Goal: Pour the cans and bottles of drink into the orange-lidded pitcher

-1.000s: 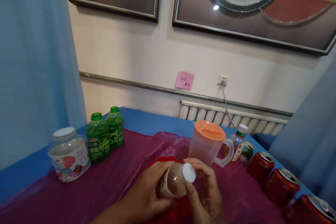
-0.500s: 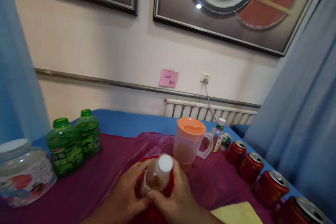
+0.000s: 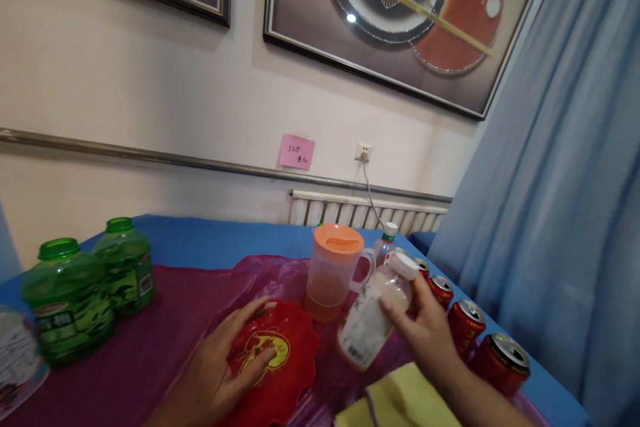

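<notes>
My right hand [image 3: 425, 317] grips a clear bottle [image 3: 367, 323] with a white cap and a pale label, tilted and held beside the pitcher. My left hand [image 3: 233, 360], fingers apart and holding nothing, is over the left side of a red scalloped plate [image 3: 295, 353] with a gold design. Just behind the plate stands a clear plastic pitcher [image 3: 325, 287] with an orange lid and some brownish liquid at its bottom. A folded yellow cloth [image 3: 400, 400] lies beneath my right forearm.
Green bottles [image 3: 67, 307] and part of a labelled jar [image 3: 17, 367] stand at left. Several red cans [image 3: 467, 327] line the right edge, with another white-capped bottle [image 3: 385, 243] behind the pitcher. Purple plastic sheeting [image 3: 185, 293] covers part of the blue table [image 3: 200, 233].
The bottle has moved from between both hands over the plate to the right, now in my right hand alone. My left hand has let go and opened. The view has turned rightward.
</notes>
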A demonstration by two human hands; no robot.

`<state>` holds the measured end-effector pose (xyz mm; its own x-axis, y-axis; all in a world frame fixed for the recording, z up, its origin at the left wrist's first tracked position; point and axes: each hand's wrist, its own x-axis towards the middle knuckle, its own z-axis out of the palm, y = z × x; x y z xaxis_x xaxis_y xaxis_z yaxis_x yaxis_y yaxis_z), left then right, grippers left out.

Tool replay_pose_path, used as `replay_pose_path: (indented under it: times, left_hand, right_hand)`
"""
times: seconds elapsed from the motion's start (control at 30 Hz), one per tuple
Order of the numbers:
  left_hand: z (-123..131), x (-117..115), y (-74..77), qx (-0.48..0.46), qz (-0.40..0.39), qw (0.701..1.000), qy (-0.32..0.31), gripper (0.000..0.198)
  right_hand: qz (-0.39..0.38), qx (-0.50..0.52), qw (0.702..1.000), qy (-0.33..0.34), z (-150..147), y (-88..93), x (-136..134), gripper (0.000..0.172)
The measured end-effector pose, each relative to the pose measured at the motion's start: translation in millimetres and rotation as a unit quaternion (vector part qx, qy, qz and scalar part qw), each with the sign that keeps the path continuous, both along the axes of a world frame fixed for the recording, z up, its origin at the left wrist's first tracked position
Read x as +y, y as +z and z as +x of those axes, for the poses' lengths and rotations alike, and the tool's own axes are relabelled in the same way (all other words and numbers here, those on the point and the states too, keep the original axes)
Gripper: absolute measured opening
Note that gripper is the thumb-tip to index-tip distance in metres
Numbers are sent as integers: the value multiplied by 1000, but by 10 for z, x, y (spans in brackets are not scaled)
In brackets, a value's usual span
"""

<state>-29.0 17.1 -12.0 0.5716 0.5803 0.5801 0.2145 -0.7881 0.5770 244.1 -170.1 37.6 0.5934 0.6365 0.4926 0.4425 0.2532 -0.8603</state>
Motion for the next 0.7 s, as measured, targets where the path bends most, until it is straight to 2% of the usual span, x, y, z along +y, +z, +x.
replay_pose_path:
  times: [0.1,0.23,0.43,0.7]
  left_hand:
    - [52,-28,10,-17,1,1000,7,48]
    - [81,-28,3,-27,8,1000,7,42]
    - [57,99,-69,5,20,1000,1,38]
    - [36,279,-237,26,72,997,-12,39]
  right_hand:
    - [-65,-32,990,-121,551,-25,-120,62]
    - [-172,-128,948,-236,1040,-110,-92,56]
    - [-248,-175,913,-272,1329,-241,191,64]
    - [-297,-180,889,-300,1459,-416,598,61]
